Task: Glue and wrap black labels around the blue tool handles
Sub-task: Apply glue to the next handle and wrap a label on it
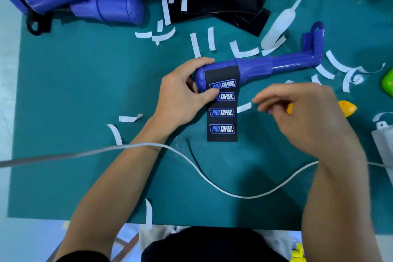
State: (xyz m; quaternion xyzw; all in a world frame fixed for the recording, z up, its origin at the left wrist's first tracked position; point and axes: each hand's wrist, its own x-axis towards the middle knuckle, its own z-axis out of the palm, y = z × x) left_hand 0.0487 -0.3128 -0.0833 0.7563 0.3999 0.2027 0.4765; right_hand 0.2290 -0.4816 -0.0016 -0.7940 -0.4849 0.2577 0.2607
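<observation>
mid-wrap, probably: blue plastic tool handle [255,66] clasped on the teal bench [85,91] by left grip [180,95], black printed label [222,121] pinned. right grip [297,112] blurred, can't be told. loose end likely rolled round next.

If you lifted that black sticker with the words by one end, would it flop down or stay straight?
Probably floppy: the black printed label bends over the round blue plastic tool handle, then lies flat on the green mat. Likely very light too, as it looks paper-thin.
</observation>
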